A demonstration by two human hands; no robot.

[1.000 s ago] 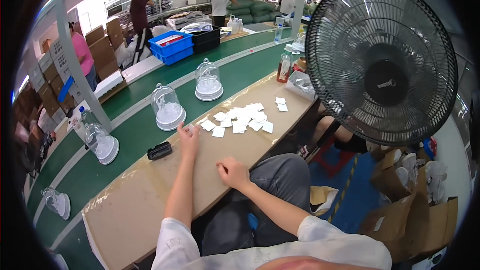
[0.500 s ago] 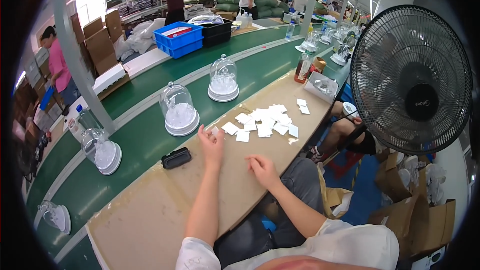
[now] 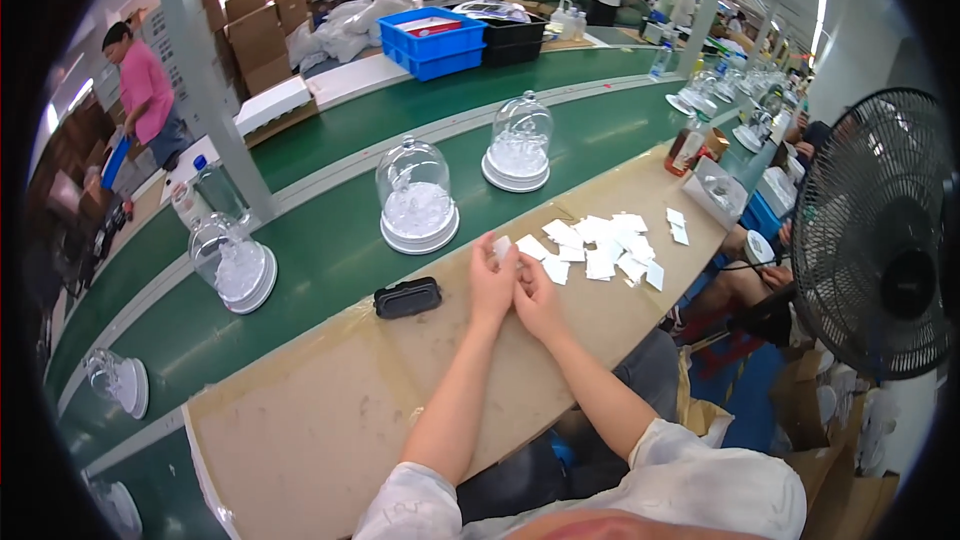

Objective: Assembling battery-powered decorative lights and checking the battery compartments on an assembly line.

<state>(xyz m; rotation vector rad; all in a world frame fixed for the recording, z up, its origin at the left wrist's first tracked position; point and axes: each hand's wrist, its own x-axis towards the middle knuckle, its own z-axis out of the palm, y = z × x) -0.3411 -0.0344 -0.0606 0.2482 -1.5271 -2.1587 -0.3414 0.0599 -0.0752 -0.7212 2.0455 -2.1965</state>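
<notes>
My left hand (image 3: 491, 286) pinches a small white card (image 3: 502, 246) above the tan board. Close against it, my right hand (image 3: 538, 298) has its fingers curled at the card's lower edge; whether they grip it I cannot make out. A loose pile of white square cards (image 3: 602, 243) lies just right of my hands. To their left sits a black oblong case (image 3: 407, 298). Beyond the board, a clear dome on a round white base (image 3: 418, 206) stands on the green belt, with a second domed piece (image 3: 517, 148) farther right.
The tan board (image 3: 300, 410) borders the green conveyor (image 3: 330, 285), which carries more domes (image 3: 234, 265). A bottle of reddish liquid (image 3: 687, 145) and a white box (image 3: 716, 190) stand at the board's far end. A large black fan (image 3: 880, 230) rises at right. People work beyond.
My right hand has moved up and in to meet my left hand at the card. The view has turned, so the whole scene is shifted, with the fan farther right.
</notes>
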